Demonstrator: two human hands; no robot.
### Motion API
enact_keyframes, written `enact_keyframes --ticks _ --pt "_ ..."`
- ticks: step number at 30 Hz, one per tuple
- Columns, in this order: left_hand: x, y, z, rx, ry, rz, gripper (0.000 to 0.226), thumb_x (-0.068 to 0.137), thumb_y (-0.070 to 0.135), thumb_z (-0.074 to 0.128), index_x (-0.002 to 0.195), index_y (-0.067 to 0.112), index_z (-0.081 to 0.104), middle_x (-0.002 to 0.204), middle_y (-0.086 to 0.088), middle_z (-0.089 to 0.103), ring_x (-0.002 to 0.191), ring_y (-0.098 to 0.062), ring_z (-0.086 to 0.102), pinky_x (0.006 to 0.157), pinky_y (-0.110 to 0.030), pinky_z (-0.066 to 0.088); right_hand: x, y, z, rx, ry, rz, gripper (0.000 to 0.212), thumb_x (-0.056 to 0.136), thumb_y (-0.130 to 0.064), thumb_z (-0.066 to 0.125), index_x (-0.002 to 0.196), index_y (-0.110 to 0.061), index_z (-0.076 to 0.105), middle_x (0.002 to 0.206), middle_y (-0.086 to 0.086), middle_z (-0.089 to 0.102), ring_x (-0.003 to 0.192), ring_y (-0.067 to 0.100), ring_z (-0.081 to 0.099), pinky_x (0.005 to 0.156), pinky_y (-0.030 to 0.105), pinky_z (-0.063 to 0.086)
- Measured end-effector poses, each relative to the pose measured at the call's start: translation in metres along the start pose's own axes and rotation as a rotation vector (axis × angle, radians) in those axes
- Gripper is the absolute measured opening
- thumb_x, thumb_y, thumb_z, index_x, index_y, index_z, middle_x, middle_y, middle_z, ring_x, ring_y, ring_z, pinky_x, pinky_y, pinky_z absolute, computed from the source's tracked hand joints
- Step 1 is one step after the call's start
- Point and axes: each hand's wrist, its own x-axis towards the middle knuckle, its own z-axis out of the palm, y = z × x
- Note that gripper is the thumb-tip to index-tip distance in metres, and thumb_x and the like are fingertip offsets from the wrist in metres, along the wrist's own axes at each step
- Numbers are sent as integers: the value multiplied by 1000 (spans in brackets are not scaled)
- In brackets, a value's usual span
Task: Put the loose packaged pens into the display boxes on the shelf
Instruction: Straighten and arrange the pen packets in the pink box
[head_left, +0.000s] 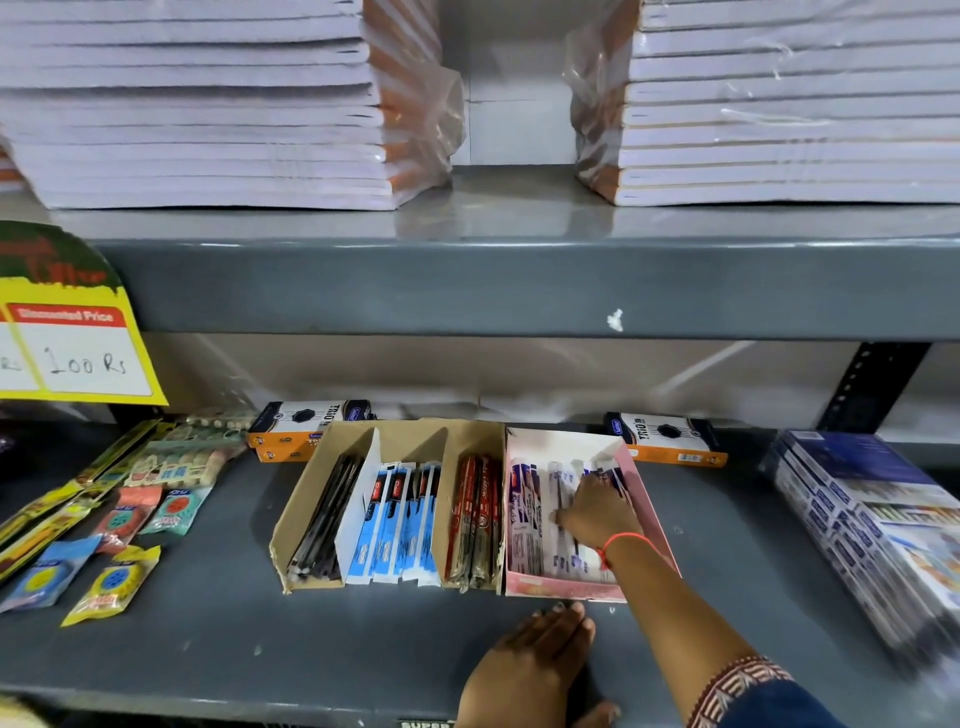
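On the grey shelf (218, 639) stands a brown cardboard display box (298, 519) with three compartments: black packaged pens (327, 525) at left, blue-and-white pen packs (397, 519) in the middle, red pen packs (475, 525) at right. Right of it stands a pink display box (652, 509) with white-and-purple pen packs (527, 514). My right hand (597, 512) reaches into the pink box, its fingers resting on the packs there; whether it grips one is hidden. My left hand (535, 665) lies flat on the shelf in front of the pink box, holding nothing.
Small packaged items (111, 582) and long yellow packs (67, 499) lie at left. Two orange-and-black boxes (670, 441) stand behind the display boxes. A stack of blue-white packs (872, 530) fills the right. A yellow price sign (78, 348) hangs at left; notebook stacks (208, 104) sit above.
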Motion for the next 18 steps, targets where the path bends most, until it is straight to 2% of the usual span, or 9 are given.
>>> enact_keyframes --ticks 2,4,7,9,13,16,18 --pt "1 1 -2 -5 -2 6 45 79 61 59 95 23 76 103 8 71 91 -3 67 77 -16 49 1 1 3 -39 29 3 53 87 -8 51 137 -1 33 122 17 62 110 31 62 96 40 51" --pt "1 3 -3 3 -16 7 51 89 61 42 95 23 76 103 9 71 91 -3 66 78 -16 48 2 1 3 -48 34 1 56 87 -6 49 140 -2 31 121 17 62 109 31 62 96 41 51" --pt "1 1 -4 14 0 7 41 73 56 63 95 23 75 104 9 71 92 -3 66 78 -16 49 0 -3 4 -59 -4 0 65 86 -9 53 144 -4 24 121 17 62 107 30 63 92 39 53" --pt "1 1 -1 14 9 2 42 66 52 71 96 23 74 103 8 71 91 -3 67 77 -16 50 -1 -5 6 -66 -20 8 71 84 -7 54 146 -6 20 118 17 63 106 31 63 91 40 54" --pt "2 0 1 -7 34 17 40 84 54 54 96 22 74 103 7 72 91 -5 67 77 -16 51 -5 -11 13 -55 -31 10 68 86 -2 49 145 -6 16 118 19 62 108 32 61 92 40 53" --pt "1 -2 3 11 43 20 40 70 55 70 92 22 76 101 8 72 88 -4 68 77 -16 49 -9 -14 14 -48 27 2 60 88 2 38 143 -5 17 114 21 64 105 33 63 89 40 53" --pt "1 -1 4 -19 36 2 41 80 57 58 93 22 76 102 8 72 88 -4 67 77 -16 48 -11 -13 10 -3 57 5 62 87 6 35 145 -3 15 111 20 65 103 33 64 86 40 53"
